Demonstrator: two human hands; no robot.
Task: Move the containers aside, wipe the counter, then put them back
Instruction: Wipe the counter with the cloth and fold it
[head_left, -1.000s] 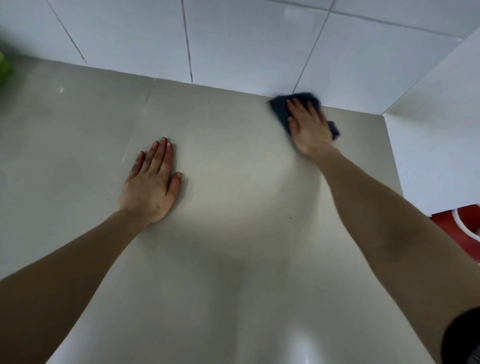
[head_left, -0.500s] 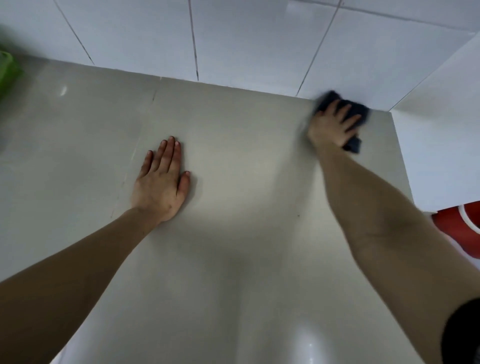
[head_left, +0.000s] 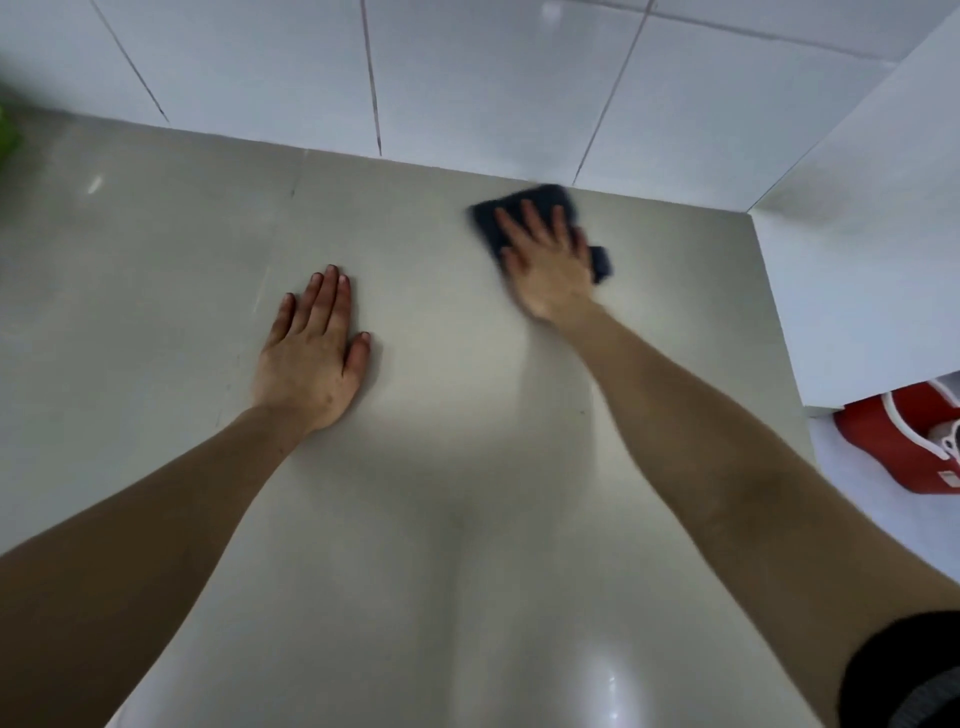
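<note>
Right hand (head_left: 545, 270) fingers flat, pressing dark cloth (head_left: 524, 205) on counter (head_left: 156, 260); left hand (head_left: 309, 353) flat, empty

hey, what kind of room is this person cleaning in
Probably a kitchen, though a bathroom or utility room is possible. A smooth grey counter meets a wall of large white tiles, and the right hand presses a dark cloth flat on it.
</note>
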